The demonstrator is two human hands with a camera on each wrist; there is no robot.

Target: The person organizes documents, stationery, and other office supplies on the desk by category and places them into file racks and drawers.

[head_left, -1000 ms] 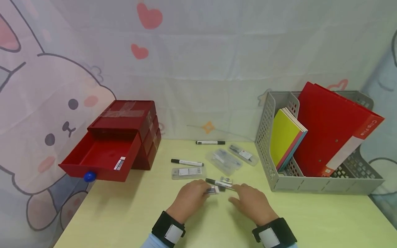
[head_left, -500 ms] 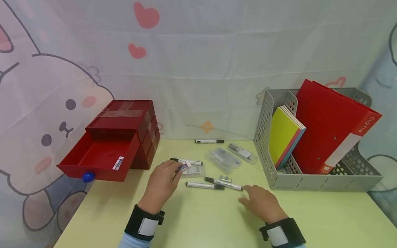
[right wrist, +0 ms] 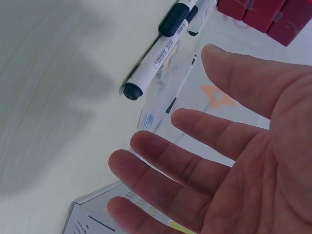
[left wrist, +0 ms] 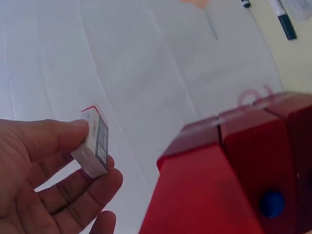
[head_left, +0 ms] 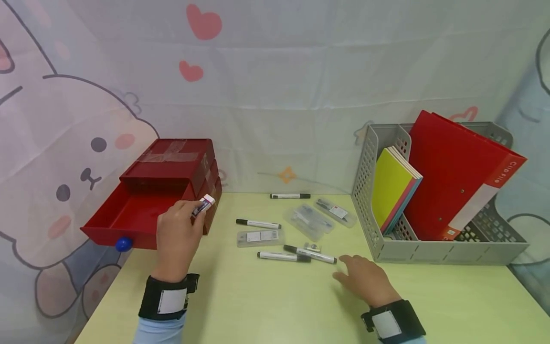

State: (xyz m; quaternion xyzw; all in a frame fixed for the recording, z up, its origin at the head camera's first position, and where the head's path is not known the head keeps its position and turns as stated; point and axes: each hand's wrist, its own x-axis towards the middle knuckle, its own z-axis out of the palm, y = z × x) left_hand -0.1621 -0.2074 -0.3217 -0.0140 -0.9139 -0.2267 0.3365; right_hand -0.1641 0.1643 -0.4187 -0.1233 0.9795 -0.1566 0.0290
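My left hand [head_left: 177, 239] pinches a small white block with a dark printed sleeve, an eraser by its look [head_left: 205, 203]. In the left wrist view, thumb and fingers grip the eraser [left wrist: 95, 144] at its sides. The hand is by the right front of a pulled-out red drawer [head_left: 129, 215] with a blue knob [head_left: 124, 244], part of which it hides. My right hand [head_left: 364, 281] holds nothing. Its fingers are relaxed, just right of a black-capped marker [head_left: 315, 256] that partly crosses another marker [head_left: 277, 256].
Two more markers [head_left: 258, 224] lie farther back, one near the wall. Clear plastic cases [head_left: 259, 238] and a small packet [head_left: 312, 247] are among them. A grey file rack [head_left: 429, 253] at right holds a red binder [head_left: 455, 181] and colored notebooks [head_left: 393, 186].
My left hand has lifted the eraser from among the markers and carried it left to the red drawer. The right hand has drawn slightly right, away from the marker.
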